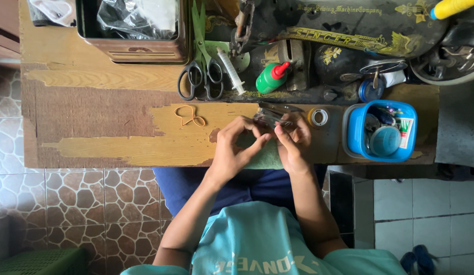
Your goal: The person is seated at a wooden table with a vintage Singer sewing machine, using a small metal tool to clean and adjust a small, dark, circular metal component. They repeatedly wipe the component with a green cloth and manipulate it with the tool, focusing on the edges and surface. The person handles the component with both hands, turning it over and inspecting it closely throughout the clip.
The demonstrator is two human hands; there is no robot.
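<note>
Two hands meet at the frame's centre, over the counter's [104, 147] near edge. The right hand [294, 145] is pinched on a small metal clip [271, 118], whose long axis runs left-right just above both hands. The left hand [236, 147], fingers curled together, touches the clip's left end. Scissors [200, 76] lie further up, a blue tub [382, 131] to the right.
</note>
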